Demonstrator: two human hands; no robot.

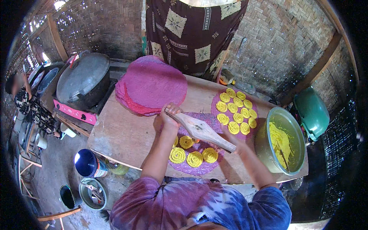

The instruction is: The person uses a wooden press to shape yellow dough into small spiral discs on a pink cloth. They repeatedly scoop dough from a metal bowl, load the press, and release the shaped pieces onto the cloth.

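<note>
A two-handled wooden press (pixel 199 128), wide in the middle and narrow at its ends, is held slantwise over the table. My left hand (pixel 171 115) is closed round its upper left end. At its lower right end is my right hand (pixel 233 140), closed round that handle and partly hidden. Below the press lies a round purple mat (pixel 186 169) bearing several yellow dough coils (pixel 194 158). Part of this mat is covered by the press and my arms. To the right, a second purple mat (pixel 218 100) carries many yellow coils in rows.
A stack of round purple and pink mats (pixel 153 82) sits at the table's far left. The green tub (pixel 262 149) at right holds yellow dough and a stick. Left of the wooden table (pixel 105 132) are a lidded pot (pixel 82 78), buckets (pixel 90 163) and a person (pixel 32 99).
</note>
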